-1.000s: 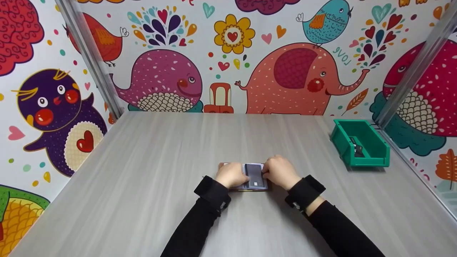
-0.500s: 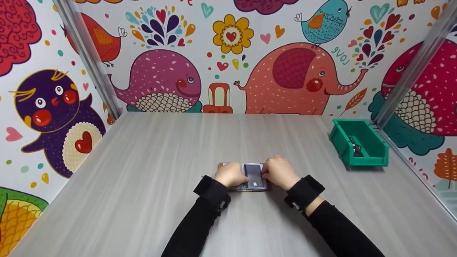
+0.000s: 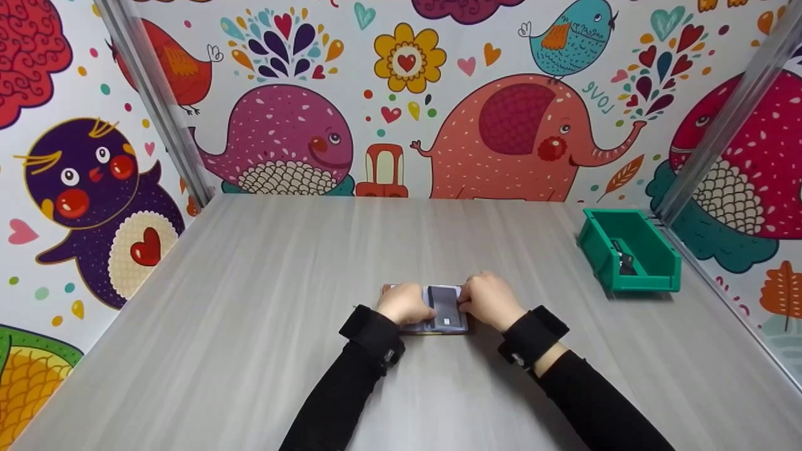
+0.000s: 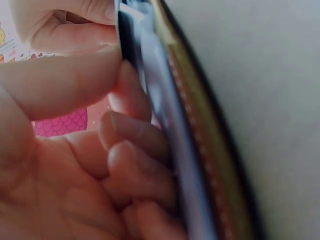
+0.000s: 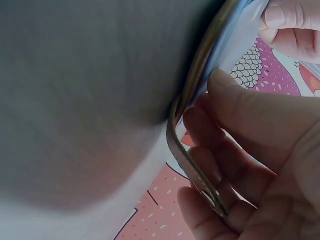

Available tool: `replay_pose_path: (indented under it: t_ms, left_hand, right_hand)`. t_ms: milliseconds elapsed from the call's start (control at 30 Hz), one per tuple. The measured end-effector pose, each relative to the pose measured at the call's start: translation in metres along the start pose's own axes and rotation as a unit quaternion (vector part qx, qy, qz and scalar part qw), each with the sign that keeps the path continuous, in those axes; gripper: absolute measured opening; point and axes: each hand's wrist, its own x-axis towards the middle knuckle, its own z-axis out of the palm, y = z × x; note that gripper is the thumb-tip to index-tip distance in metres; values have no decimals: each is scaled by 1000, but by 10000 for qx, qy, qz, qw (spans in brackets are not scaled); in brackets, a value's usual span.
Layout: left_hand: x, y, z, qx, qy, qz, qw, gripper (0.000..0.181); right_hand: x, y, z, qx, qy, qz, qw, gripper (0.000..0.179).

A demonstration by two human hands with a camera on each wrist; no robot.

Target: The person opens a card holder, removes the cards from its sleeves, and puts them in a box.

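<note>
A card holder with a brown stitched cover and clear plastic sleeves lies open on the table in the head view. On its right side is a dark grey bank card with a small chip. My left hand pinches the card's left edge between thumb and forefinger, other fingers curled against the sleeves. My right hand grips the holder's right edge, its thumb on a clear sleeve. In the right wrist view a brown strap with a metal snap hangs across the right fingers. Whether the card is fully inside a sleeve is unclear.
A green plastic bin stands at the right of the table, with small dark items inside. Printed cartoon panels enclose the back and sides, with metal posts at the corners.
Both hands keep their places on the card and the holder. Only a slight shift of the head view shows.
</note>
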Motion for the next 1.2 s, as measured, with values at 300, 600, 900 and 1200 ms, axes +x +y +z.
replay_pose_path:
  t_ms: [300, 600, 900, 1200]
  left_hand:
    - [1, 0, -1, -42, -76, -55, 9999, 26]
    - [2, -1, -1, -298, -174, -207, 9992, 25]
    - [1, -1, -2, -42, -91, 1, 10000, 28]
    - [0, -1, -5, -321, -181, -237, 9990, 26]
  right_hand:
    - [1, 0, 0, -9, -19, -59, 10000, 10]
    - [2, 0, 0, 44, -41, 59, 10000, 11]
    - [2, 1, 2, -83, 8, -61, 9999, 12]
    - [-1, 2, 2, -110, 59, -149, 9998, 12]
